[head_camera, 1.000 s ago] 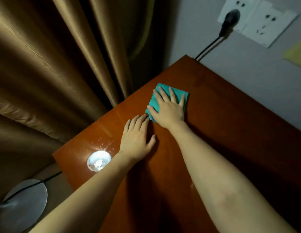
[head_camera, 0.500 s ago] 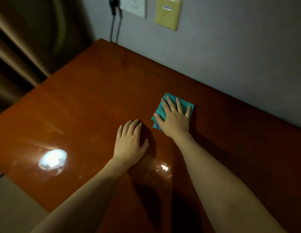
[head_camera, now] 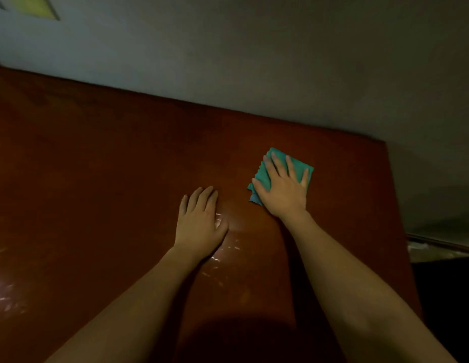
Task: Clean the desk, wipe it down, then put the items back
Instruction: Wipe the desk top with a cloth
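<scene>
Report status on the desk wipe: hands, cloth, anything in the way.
Right hand flat, pressing teal cloth near desk's far right corner. Left hand flat on bare wood beside it. Nothing in the cloth's path.

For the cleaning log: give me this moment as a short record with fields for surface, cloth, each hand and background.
surface: reddish-brown desk, glossy, with light glare near the left hand
cloth: folded teal cloth lying flat on the desk toward its far right corner
right hand: right hand pressing flat on the cloth, fingers spread
left hand: left hand resting flat on bare wood beside the cloth, not touching it
background: grey wall, yellowish plate at top left
</scene>
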Available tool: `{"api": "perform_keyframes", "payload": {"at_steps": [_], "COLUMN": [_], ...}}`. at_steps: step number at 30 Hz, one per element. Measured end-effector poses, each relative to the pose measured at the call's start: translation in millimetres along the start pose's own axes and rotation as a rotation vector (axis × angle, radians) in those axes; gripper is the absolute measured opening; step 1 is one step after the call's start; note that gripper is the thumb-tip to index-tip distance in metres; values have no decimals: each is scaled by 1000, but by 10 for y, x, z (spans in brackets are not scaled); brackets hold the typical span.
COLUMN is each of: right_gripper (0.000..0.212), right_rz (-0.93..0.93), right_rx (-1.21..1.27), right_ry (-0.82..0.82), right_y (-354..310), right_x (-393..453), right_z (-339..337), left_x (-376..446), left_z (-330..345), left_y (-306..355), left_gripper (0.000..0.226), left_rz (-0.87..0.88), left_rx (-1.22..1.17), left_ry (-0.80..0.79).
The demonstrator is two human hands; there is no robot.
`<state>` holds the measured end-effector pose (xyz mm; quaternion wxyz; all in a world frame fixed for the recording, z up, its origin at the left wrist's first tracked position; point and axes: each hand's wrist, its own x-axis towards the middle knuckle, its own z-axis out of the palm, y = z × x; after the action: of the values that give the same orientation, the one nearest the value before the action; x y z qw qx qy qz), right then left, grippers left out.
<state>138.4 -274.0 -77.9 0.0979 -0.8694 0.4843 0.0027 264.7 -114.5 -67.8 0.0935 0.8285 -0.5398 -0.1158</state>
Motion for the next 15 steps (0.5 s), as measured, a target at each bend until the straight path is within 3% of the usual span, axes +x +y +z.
{"api": "perform_keyframes", "payload": {"at_steps": [8, 15], "right_gripper": [66, 66], "right_rz": [165, 339], "right_rx": [-2, 39], "right_ry": [-7, -8], "right_y": [1436, 2094], "right_x": [-525, -849], "right_z": [-228, -271], "left_x": [93, 126], "left_z": [326, 496], "left_y": [1121, 1552], "left_gripper": [63, 64], "left_rz": [100, 192], "left_rx": [2, 28], "left_ry": [-57, -85]}}
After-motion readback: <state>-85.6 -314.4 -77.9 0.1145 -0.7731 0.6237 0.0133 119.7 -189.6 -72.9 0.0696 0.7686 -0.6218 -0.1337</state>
